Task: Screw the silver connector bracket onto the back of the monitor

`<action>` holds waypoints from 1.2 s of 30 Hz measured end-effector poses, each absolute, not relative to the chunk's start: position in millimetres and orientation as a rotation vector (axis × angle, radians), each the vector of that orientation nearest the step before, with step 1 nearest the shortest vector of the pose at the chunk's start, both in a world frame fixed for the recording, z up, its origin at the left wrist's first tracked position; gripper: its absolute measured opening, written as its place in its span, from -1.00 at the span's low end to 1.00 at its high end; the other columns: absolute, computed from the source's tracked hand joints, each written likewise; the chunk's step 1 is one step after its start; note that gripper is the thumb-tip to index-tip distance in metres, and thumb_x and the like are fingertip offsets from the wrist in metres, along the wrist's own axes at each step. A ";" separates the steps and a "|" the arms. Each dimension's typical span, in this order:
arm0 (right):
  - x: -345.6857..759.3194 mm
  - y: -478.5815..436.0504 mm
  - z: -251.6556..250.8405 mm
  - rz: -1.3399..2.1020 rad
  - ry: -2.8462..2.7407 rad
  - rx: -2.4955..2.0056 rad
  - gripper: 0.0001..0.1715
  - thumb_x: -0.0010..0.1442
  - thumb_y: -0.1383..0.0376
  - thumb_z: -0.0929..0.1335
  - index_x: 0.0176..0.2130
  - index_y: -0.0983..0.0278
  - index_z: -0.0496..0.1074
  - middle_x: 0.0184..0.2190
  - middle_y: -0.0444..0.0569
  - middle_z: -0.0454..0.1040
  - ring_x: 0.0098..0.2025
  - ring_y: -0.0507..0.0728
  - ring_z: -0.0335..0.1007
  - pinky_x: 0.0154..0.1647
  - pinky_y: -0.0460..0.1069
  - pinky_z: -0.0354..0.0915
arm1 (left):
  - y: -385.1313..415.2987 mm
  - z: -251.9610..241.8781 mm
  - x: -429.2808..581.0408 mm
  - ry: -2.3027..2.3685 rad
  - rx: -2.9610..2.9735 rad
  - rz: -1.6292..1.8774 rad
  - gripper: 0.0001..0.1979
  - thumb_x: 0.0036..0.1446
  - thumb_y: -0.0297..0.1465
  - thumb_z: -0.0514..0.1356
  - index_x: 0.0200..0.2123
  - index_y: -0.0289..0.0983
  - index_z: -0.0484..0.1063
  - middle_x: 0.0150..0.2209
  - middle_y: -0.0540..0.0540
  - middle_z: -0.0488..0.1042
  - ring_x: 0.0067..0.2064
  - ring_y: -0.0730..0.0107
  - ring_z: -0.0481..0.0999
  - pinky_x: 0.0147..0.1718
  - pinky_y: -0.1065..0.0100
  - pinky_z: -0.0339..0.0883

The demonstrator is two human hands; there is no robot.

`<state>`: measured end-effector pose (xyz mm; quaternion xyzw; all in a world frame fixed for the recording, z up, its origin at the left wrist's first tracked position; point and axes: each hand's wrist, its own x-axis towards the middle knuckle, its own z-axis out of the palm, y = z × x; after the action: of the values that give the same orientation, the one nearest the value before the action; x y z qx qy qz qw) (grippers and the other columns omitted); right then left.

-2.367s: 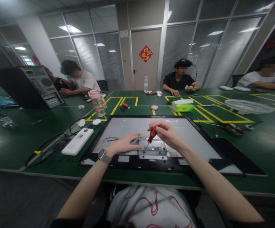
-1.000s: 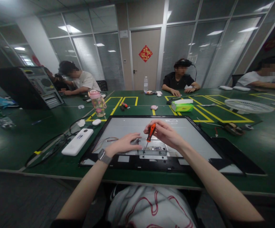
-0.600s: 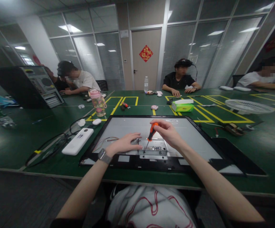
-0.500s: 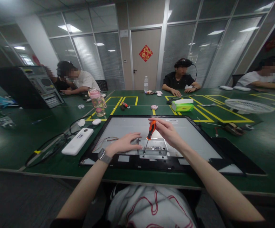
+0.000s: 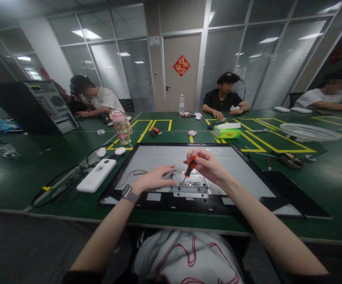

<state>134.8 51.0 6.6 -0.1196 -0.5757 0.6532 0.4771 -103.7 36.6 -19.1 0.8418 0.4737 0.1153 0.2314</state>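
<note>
A flat display panel (image 5: pixel 147 157) with a black frame and grey back lies on the green table in front of me. Near its front edge sits a metal bracket (image 5: pixel 191 190). My right hand (image 5: pixel 208 162) grips an orange and black screwdriver (image 5: pixel 191 165) by its handle. The tool leans, and its tip meets the bracket's left part; any screw there is too small to make out. My left hand (image 5: pixel 156 178) lies over the panel with fingers extended, its fingertips at the bracket's left end. Thin wires (image 5: pixel 133 173) run beside that hand.
Left of the panel are a white power bank (image 5: pixel 96 176), a black cable (image 5: pixel 60 187) and a pink-lidded bottle (image 5: pixel 121 128). A black slab (image 5: pixel 296 193) lies at the right. Farther back are a tissue pack (image 5: pixel 227 131) and a white fan grille (image 5: pixel 309 132). Several people sit around the table.
The screwdriver's handle has tilted further to the right, and my right hand's fingers have shifted and curled around it. The tip stays at the bracket. My left hand has not visibly moved.
</note>
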 end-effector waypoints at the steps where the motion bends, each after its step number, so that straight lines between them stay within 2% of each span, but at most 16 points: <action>1: 134.7 50.0 7.2 1.622 -1.419 -0.280 -0.76 0.02 0.12 0.54 -0.29 0.13 0.54 -0.30 -0.14 0.50 -0.20 0.10 0.44 0.03 0.13 0.29 | 36.8 -19.2 -103.9 1.299 2.316 0.319 -0.27 0.13 0.09 0.13 0.24 -0.19 0.27 0.35 -0.16 0.14 0.36 0.12 0.13 0.34 0.18 -0.06; 4: 133.5 45.9 9.6 1.697 -1.445 -0.247 -0.73 0.13 0.09 0.47 -0.18 0.12 0.52 -0.27 -0.10 0.53 -0.17 0.11 0.46 0.06 0.16 0.28 | 37.3 -19.1 -104.5 1.277 2.319 0.330 -0.28 0.13 0.09 0.13 0.24 -0.19 0.28 0.35 -0.16 0.16 0.35 0.11 0.14 0.33 0.17 -0.04; 6: 132.6 44.3 10.4 1.697 -1.450 -0.222 -0.77 0.17 0.08 0.45 -0.20 0.13 0.52 -0.24 -0.09 0.52 -0.14 0.11 0.46 0.06 0.14 0.28 | 37.6 -19.3 -104.8 1.259 2.326 0.340 -0.28 0.13 0.09 0.13 0.24 -0.19 0.29 0.34 -0.16 0.17 0.34 0.11 0.15 0.33 0.16 -0.03; 10: 132.8 46.3 9.0 1.644 -1.456 -0.184 -0.81 0.12 0.12 0.49 -0.30 0.16 0.53 -0.23 -0.12 0.49 -0.16 0.07 0.44 0.04 0.08 0.30 | 38.4 -20.9 -105.1 1.255 2.337 0.337 -0.26 0.13 0.09 0.13 0.24 -0.23 0.27 0.34 -0.19 0.16 0.34 0.11 0.15 0.33 0.16 -0.05; 15: 133.8 47.6 8.6 1.708 -1.446 -0.204 -0.75 0.17 0.10 0.46 -0.15 0.14 0.53 -0.26 -0.12 0.51 -0.19 0.07 0.48 0.03 0.07 0.31 | 38.2 -21.0 -104.9 1.277 2.320 0.319 -0.26 0.12 0.10 0.13 0.23 -0.22 0.29 0.35 -0.18 0.15 0.35 0.08 0.13 0.34 0.14 -0.06; 21: 134.5 48.2 7.3 1.620 -1.459 -0.214 -0.79 0.13 0.10 0.49 -0.27 0.16 0.55 -0.17 -0.12 0.47 -0.15 0.07 0.46 0.05 0.06 0.31 | 34.5 -16.0 -102.7 1.300 2.304 0.309 -0.27 0.13 0.08 0.13 0.24 -0.24 0.27 0.36 -0.18 0.14 0.36 0.10 0.13 0.34 0.17 -0.07; 27: 134.8 47.0 9.0 1.645 -1.482 -0.239 -0.72 0.19 0.09 0.45 -0.11 0.11 0.52 -0.21 -0.10 0.53 -0.18 0.09 0.50 0.05 0.10 0.31 | 34.8 -16.4 -102.6 1.286 2.309 0.318 -0.27 0.13 0.08 0.14 0.25 -0.23 0.27 0.35 -0.18 0.14 0.35 0.10 0.13 0.33 0.15 -0.05; 32: 133.1 44.8 12.6 1.595 -1.492 -0.261 -0.71 0.19 0.07 0.43 -0.13 0.14 0.51 -0.21 -0.06 0.55 -0.09 0.16 0.49 0.10 0.17 0.28 | 36.8 -19.6 -104.6 1.274 2.308 0.338 -0.25 0.12 0.10 0.13 0.25 -0.21 0.26 0.35 -0.17 0.15 0.35 0.09 0.13 0.33 0.14 -0.05; 36: 133.6 47.7 9.0 1.501 -1.501 -0.324 -0.73 0.13 0.09 0.47 -0.18 0.14 0.53 -0.26 -0.09 0.53 -0.18 0.12 0.48 0.00 0.10 0.33 | 36.8 -19.3 -104.4 1.287 2.305 0.324 -0.25 0.12 0.11 0.12 0.25 -0.21 0.27 0.35 -0.16 0.14 0.36 0.09 0.13 0.34 0.15 -0.06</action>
<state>133.6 47.7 9.0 -0.1326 -0.6145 0.6143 0.4770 -104.4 36.8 -19.3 0.8417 0.4698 0.1182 0.2385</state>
